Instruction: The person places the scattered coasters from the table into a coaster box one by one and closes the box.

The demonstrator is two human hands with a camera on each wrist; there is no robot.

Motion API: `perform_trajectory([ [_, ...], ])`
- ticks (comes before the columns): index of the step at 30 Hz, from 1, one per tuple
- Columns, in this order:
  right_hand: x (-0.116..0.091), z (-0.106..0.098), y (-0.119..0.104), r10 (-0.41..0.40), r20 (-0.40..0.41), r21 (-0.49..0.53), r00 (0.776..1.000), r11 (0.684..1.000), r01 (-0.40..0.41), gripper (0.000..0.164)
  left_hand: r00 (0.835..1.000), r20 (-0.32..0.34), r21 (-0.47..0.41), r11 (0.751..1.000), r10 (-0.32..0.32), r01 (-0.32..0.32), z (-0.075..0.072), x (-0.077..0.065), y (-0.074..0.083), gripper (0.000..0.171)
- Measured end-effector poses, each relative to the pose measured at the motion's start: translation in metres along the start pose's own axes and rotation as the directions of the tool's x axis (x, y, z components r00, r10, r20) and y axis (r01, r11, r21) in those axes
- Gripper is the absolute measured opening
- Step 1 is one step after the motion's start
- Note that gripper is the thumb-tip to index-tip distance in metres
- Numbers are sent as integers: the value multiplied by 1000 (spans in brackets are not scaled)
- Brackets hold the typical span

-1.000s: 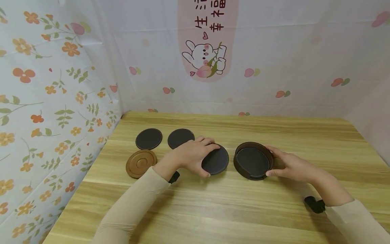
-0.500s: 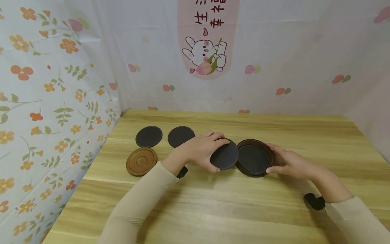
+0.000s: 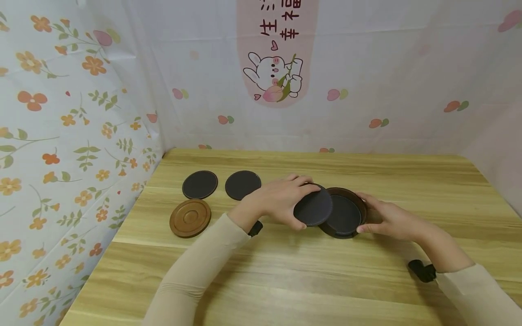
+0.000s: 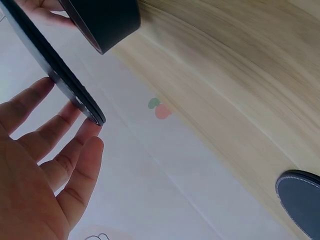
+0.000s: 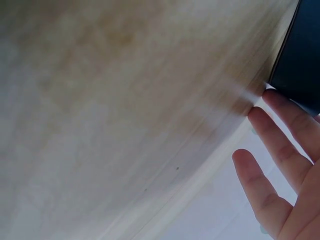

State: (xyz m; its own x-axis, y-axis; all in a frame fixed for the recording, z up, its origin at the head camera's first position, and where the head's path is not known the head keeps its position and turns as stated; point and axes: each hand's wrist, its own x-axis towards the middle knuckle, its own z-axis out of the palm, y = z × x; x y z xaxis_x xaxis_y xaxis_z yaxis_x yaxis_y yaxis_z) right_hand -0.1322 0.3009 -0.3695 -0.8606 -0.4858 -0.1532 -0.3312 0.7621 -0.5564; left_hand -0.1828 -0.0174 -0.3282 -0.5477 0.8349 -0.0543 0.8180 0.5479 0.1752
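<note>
My left hand [image 3: 281,201] pinches a round black coaster [image 3: 315,207] by its edge, thumb at the near side and fingers at the far side. In the head view the coaster overlaps the left part of a round dark brown coaster holder [image 3: 354,196]. From the left wrist, the coaster [image 4: 55,69] appears tilted, its edge looking layered. My right hand [image 3: 389,219] grips the holder's right side between thumb and fingers. A black disc covers the holder's bottom. In the right wrist view, fingertips touch the holder's dark outer wall [image 5: 300,57].
Two more black coasters [image 3: 200,184] lie side by side at the back left of the wooden table [image 3: 285,280]. In front of them is a brown round lid-like disc [image 3: 190,218] with a raised centre. Patterned cloth [image 3: 195,90] hangs behind and to the left.
My left hand has carried the coaster rightward, from beside the holder to over its left part. The right hand and the holder stay about where they were.
</note>
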Motion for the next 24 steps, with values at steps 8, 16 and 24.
perform_trajectory([
  [8,1,1,2,2,8,2,1000,1000,-2,97,1000,10,21,1000,21,-21,3,12,5,92],
  [16,2,0,2,-15,1,16,1000,1000,15,95,999,13,14,999,32,-33,5,26,8,93],
  [24,2,1,3,-48,-16,19,999,999,48,94,998,34,18,999,45,-46,4,42,13,94],
])
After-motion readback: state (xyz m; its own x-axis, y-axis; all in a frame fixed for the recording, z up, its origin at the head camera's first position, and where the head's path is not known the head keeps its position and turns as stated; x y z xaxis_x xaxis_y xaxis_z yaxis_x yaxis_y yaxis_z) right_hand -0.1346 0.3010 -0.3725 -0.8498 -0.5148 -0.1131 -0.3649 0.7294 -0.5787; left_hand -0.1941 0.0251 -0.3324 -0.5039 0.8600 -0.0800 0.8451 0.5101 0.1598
